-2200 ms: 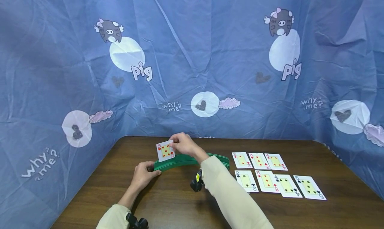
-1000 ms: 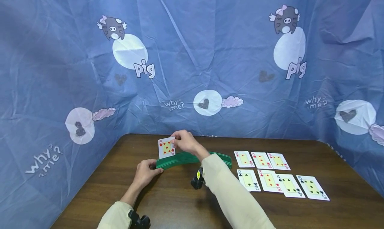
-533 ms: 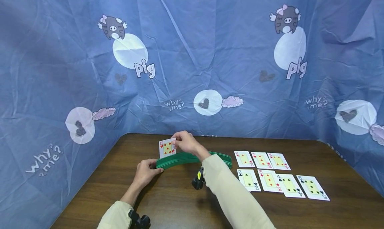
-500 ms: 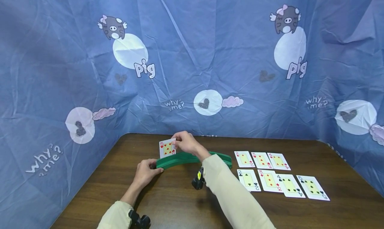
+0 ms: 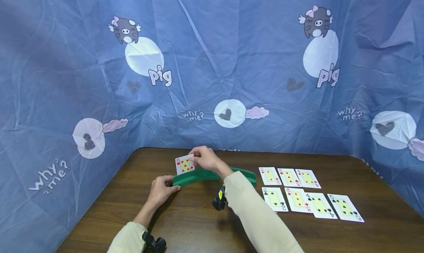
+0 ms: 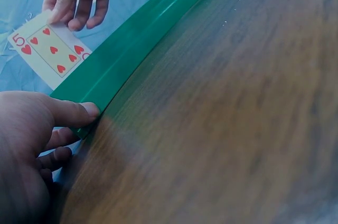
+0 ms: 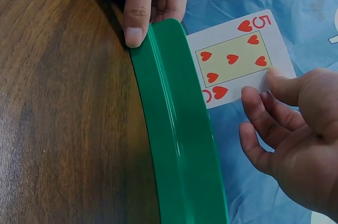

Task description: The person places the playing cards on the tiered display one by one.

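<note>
left hand (image 5: 160, 191) grips the holder (image 5: 198, 176), right hand (image 5: 206, 158) pinches the card (image 5: 184, 166), and slotting it seems underway, calling for a downward push.

Looks like smooth plastic on the curved holder (image 7: 185, 129), kinda glossy, with bright streaks along the ridge, and thin, smooth paper with a mostly matt face for the five of hearts (image 7: 232, 57) and the other cards (image 5: 345, 207). Would call the counter (image 7: 63, 102) wood, going by the streaky grain, fairly smooth with a soft sheen in places. Seeing wrinkly cloth on the backdrop (image 5: 198, 72), pretty dull, plus soft-looking matt cloth on the sleeves (image 5: 256, 212) and plastic-looking stuff on the wrist cameras (image 5: 219, 200).
</note>
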Motion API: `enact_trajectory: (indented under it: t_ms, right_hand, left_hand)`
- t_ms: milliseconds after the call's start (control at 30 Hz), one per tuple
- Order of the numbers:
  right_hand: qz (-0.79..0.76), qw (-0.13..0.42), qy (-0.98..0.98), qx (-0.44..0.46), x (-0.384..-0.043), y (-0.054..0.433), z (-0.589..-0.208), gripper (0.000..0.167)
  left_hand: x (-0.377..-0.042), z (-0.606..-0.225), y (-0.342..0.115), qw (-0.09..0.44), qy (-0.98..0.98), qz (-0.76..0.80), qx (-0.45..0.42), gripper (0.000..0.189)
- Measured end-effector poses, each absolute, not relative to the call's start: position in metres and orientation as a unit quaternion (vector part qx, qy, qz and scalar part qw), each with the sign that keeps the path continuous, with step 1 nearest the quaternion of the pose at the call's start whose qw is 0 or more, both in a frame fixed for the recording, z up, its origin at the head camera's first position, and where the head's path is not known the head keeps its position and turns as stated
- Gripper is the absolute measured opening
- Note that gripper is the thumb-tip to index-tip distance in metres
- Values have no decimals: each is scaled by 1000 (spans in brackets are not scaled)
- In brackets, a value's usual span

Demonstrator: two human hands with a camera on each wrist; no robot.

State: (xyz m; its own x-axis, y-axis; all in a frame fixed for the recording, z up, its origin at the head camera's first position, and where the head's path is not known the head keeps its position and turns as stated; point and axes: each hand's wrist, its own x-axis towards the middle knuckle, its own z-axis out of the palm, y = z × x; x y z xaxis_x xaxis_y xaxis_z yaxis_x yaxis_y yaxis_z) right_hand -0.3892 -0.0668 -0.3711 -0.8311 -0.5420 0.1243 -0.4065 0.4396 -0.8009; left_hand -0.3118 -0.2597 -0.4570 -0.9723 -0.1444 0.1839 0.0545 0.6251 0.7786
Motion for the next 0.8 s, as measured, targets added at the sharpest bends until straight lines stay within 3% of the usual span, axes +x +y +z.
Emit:
enact_trajectory:
  t_ms: [800]
  right_hand:
    - [-417, 12, 870, -264, -392, -13, -348, 22]
  left_hand:
    - [-310, -458, -257, 129, -897, -423, 27, 28]
